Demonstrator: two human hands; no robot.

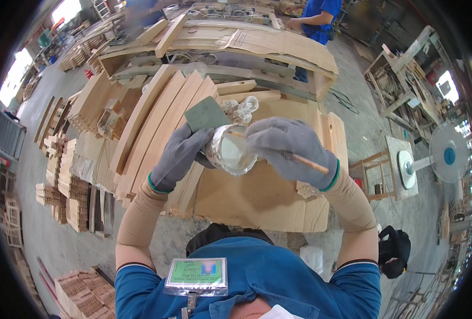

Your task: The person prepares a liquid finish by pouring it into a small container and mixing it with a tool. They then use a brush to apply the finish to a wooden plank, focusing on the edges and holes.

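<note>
My left hand (181,154), in a grey glove, is closed round the side of a small tub (234,150) with a shiny, crinkled wrapping and whitish stuff inside. A flat grey-green square pad (206,114) juts up from the same hand, above its fingers. My right hand (291,149), gloved too, grips a thin wooden stick (309,163) like a brush handle. One end of the stick reaches over the tub's opening; its very tip is hard to make out. Crumpled clear plastic (240,109) lies just beyond the tub.
Long pale wooden boards (151,119) lie to the left of a cardboard sheet (246,199). A workbench (220,45) stands beyond, with a person in blue (321,21) behind it. Stacked wood pieces (76,196) fill the left; a white fan (446,154) stands right.
</note>
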